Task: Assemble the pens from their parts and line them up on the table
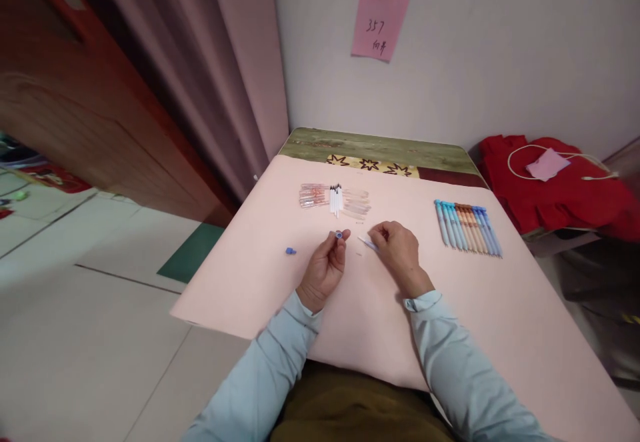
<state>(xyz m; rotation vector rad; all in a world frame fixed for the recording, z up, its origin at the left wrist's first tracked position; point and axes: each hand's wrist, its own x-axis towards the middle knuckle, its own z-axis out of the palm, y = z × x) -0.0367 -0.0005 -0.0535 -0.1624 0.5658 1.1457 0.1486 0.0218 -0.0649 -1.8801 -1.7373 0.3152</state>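
Pinched in the fingers of my left hand [325,267] is a blue pen barrel [339,235], seen nearly end-on, so most of it is hidden. My right hand [400,255] grips a thin white pen refill [369,243], whose tip points left toward the barrel but stays apart from it. A small blue pen cap piece [291,251] lies on the table left of my left hand. Beyond both hands are several white refills with dark tips [336,201], between clear reddish pen barrels [313,195] and clear pale ones [357,205].
A row of finished-looking pens [469,229] in blue, brown and violet lies at the right on the pink-covered table [240,275]. Red cloth [590,195] with a white cable [520,150] sits beyond the right edge. A pink note [381,25] hangs on the wall.
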